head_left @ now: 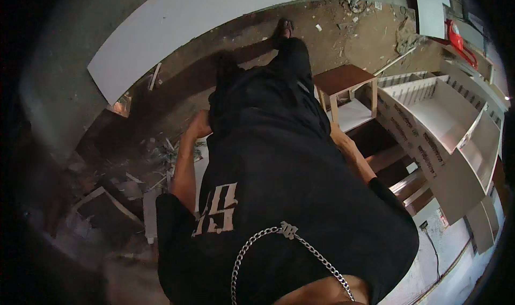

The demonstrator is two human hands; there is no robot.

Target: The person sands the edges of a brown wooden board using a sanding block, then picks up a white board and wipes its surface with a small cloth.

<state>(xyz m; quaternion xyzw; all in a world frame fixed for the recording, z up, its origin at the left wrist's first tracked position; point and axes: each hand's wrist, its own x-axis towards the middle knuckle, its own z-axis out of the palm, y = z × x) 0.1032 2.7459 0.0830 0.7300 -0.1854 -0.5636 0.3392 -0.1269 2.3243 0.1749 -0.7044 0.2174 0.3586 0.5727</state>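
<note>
Your left hand [200,123] is at the left edge of your black shirt [273,171], and your right hand [336,133], partly hidden, is at its right edge. You cannot tell whether either hand's fingers are spread or pressed together. Right of the shirt, near your right hand, stands a brown-topped stool [346,78]; farther right is a white open-fronted cabinet [429,111].
</note>
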